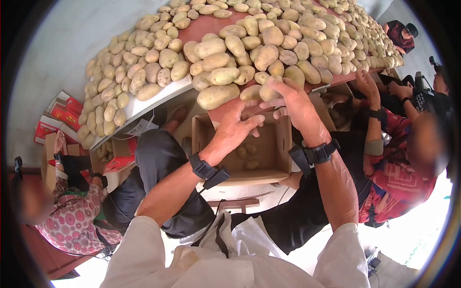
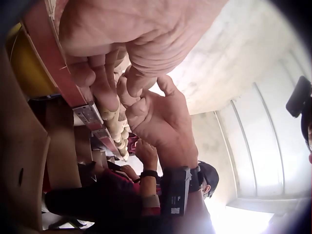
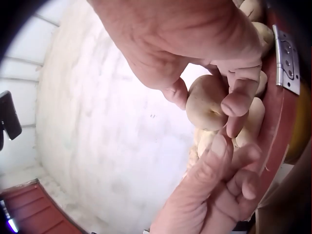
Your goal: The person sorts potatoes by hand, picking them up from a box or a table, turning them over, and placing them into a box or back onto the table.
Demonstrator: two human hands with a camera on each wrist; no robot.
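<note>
A heap of potatoes [image 1: 249,43] covers the red table [image 1: 204,26]. At its near edge my right hand [image 1: 271,96] curls its fingers and thumb round one potato [image 1: 265,92], seen close in the right wrist view as the potato [image 3: 207,100]. My left hand [image 1: 245,122] lies just below it with fingers stretched to the table's edge, touching the right hand's fingers and holding nothing. Under both hands stands an open cardboard box [image 1: 281,144] with a few potatoes [image 1: 246,154] in the bottom. The left wrist view shows the left fingers [image 2: 105,92] against the red table edge [image 2: 63,83].
A white table edge [image 1: 144,104] to the left carries more potatoes. One person in a patterned shirt [image 1: 72,216] sits at the lower left, another in red [image 1: 398,182] at the right reaches to the table. Red cartons [image 1: 57,115] lie on the floor at the left.
</note>
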